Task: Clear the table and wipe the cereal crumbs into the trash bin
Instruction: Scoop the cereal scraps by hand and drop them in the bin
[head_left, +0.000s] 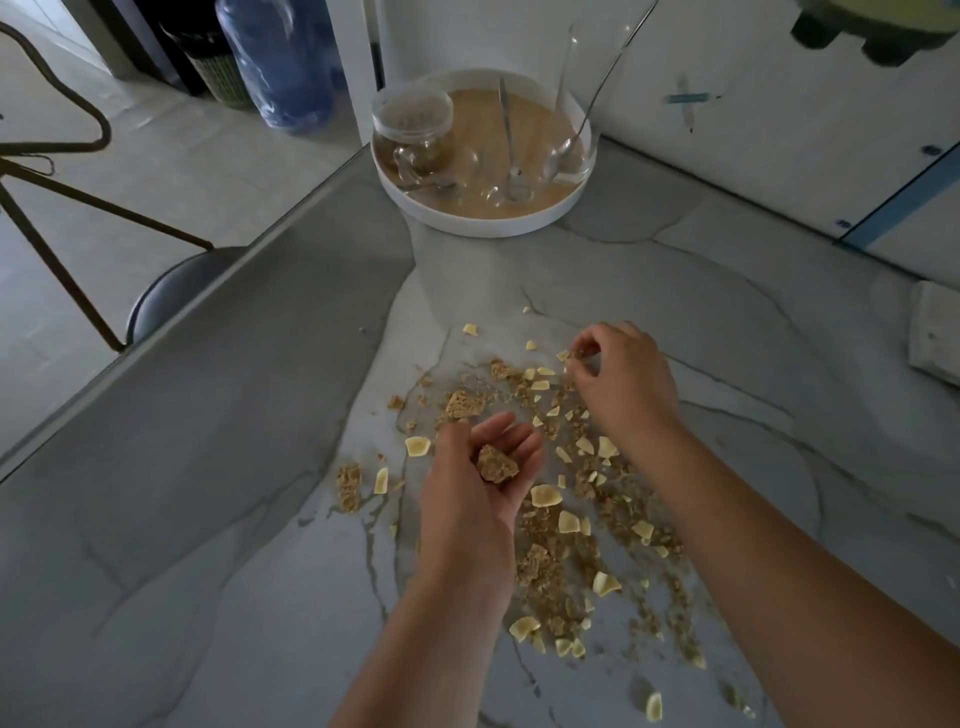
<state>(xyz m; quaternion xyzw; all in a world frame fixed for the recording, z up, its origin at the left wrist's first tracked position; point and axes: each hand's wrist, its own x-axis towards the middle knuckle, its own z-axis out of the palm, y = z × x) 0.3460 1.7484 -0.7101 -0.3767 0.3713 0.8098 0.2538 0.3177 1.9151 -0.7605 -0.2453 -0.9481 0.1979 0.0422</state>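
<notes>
Brown cereal crumbs (597, 540) and pale yellow flakes (545, 494) lie scattered over the middle of the grey marble table (208, 493). My left hand (467, 493) is held palm up above the mess, cupping a brown cereal chunk (496, 464). My right hand (623, 379) reaches to the far side of the spill, its fingertips pinched on a small crumb piece (574, 356). Another big chunk (464, 404) rests on the table just beyond my left fingers.
A white round tray (483, 218) at the table's far edge holds a lidded jar (413, 130), spoons and a tall glass (582, 104). On the floor to the left are a dark bin (208, 57), a blue water bottle (280, 67) and a stool (176, 291). A white cloth (935, 332) lies at the right.
</notes>
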